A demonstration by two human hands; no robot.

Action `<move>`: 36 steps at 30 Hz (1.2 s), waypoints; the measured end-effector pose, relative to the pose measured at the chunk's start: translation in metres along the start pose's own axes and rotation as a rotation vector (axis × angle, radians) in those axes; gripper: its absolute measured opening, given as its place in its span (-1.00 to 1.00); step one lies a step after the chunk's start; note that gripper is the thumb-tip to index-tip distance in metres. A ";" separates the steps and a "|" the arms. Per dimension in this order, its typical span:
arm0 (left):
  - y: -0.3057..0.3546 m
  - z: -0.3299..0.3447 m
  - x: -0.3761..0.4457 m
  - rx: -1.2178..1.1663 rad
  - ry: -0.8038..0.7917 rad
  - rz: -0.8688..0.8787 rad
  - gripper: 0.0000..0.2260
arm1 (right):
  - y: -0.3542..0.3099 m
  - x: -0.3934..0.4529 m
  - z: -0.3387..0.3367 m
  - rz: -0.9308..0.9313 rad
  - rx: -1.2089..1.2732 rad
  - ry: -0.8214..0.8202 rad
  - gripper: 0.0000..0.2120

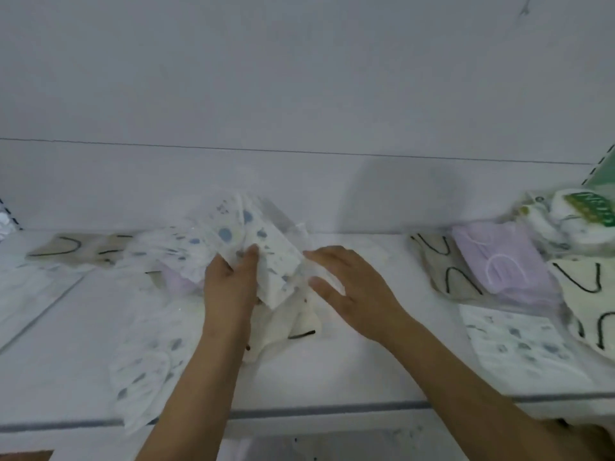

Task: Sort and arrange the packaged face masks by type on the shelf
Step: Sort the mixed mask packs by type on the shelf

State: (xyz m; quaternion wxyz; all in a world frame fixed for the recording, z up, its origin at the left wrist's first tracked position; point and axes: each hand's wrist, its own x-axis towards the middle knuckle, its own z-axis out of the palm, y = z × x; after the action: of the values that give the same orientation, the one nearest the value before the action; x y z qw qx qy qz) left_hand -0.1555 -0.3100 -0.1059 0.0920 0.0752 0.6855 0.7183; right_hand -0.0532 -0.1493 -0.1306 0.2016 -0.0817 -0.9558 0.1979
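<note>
Left hand (229, 284) grips the blue-spotted mask packs (266, 257); right hand (346, 287) spread flat beside.

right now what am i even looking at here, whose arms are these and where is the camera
There is no machine here. These are a person's two bare arms, filmed by one wide-angle camera worn on their head, looking forward and down, so you see roughly what they see.

In front is a white shelf strewn with packaged face masks. The left hand grips a fanned bundle of blue-spotted packs, lifted and tilted. The right hand lies open beside it, fingers spread by the clear wrapping; I cannot tell if it touches.

To the right lie a lilac pack, cream packs with black loops and another spotted pack. More spotted packs lie near the left front edge.
</note>
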 end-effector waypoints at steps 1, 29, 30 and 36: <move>-0.001 -0.005 0.003 0.020 0.032 0.021 -0.82 | 0.014 0.000 0.002 0.154 -0.042 0.022 -0.22; -0.008 -0.025 -0.011 -0.307 -0.249 -0.150 -0.78 | -0.009 -0.004 -0.037 0.636 1.147 0.858 -0.77; -0.007 -0.028 -0.011 -0.334 -0.248 -0.162 -0.79 | -0.003 -0.001 -0.037 0.641 1.134 0.754 -0.82; 0.000 -0.038 -0.014 -0.432 -0.350 -0.234 -0.80 | -0.012 0.016 -0.010 0.664 1.086 0.284 -0.93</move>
State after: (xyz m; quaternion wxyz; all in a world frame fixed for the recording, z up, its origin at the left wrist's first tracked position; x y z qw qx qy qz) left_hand -0.1508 -0.3499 -0.1076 0.3048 0.0969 0.4945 0.8082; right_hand -0.0646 -0.1534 -0.1115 0.2665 -0.2847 -0.6079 0.6916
